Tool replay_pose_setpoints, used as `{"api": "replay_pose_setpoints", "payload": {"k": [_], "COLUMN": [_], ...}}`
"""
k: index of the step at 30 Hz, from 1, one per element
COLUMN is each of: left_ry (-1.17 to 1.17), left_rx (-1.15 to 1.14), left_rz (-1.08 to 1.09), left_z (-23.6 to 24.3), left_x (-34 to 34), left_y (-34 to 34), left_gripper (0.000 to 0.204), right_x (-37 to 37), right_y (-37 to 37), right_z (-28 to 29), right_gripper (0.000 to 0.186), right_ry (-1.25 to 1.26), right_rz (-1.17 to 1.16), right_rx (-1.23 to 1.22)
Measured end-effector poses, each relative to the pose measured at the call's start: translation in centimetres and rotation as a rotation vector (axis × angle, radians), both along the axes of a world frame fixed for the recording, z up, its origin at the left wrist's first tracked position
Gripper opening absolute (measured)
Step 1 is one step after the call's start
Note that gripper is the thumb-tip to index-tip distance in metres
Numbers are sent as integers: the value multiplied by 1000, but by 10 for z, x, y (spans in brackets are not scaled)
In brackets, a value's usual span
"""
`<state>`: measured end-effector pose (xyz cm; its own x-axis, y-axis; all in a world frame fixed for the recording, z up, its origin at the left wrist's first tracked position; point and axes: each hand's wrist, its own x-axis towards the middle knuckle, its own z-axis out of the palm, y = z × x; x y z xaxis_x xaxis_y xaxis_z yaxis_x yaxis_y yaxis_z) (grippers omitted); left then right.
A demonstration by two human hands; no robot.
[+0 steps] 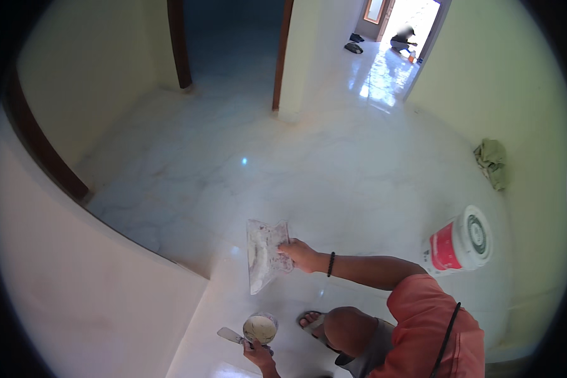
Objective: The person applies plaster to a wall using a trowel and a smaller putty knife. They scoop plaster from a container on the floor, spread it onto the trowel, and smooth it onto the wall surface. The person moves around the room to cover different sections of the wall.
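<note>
My right hand [301,256] is closed on a broad, flat putty scraper [266,255], smeared with pale putty that lies thickest along its left side. It is held out over the tiled floor, near the corner of the low white wall. Lower down, my left hand [258,355] grips a small putty knife [230,335], whose blade points left. Against the same hand rests a round cup [260,328] with cream putty in it; which fingers support the cup is hard to make out. My sandalled foot [311,321] and bent knee are to the right of the cup.
A white and red bucket [460,242] stands on the right, with a crumpled olive cloth [491,162] by the wall beyond it. The white wall [75,264] borders my left. Far off, another person [403,39] crouches at a bright doorway, near dark shoes [354,47].
</note>
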<state>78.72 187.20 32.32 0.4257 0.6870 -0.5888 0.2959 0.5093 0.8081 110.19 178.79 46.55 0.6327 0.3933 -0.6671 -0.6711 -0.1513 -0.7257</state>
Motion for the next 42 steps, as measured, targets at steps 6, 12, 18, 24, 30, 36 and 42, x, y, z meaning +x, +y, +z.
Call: {"api": "replay_pose_setpoints", "payload": {"k": [6,12,18,24,30,36,42], "left_ry": [-13,47,-82,-293,-402,-326,-431], "left_rx": [-89,-215,-14,54,-45,-280,-459], "left_rz": [-233,-440,-653,-772,-891,-1046,-1011], "left_z": [205,407,557,610,666,698,684], "left_x": [28,77,137,192,227,274,318], "left_y": [13,-22,-46,-99,-121,-136,-104], "left_gripper": [22,19,25,35,52,72,80], "right_x": [0,-47,-72,-53,-34,-8,56], "right_y": [-33,-126,-157,-192,-220,-247,-217], "right_z": [136,271,364,404,438,439,460], "right_gripper": [25,38,39,41,42,46,50], "right_ry": [-103,-125,23,93,140,-196,14], "right_rz": [-74,-407,-462,-710,-633,-510,-493], "right_rx": [37,60,66,369,776,657,923]}}
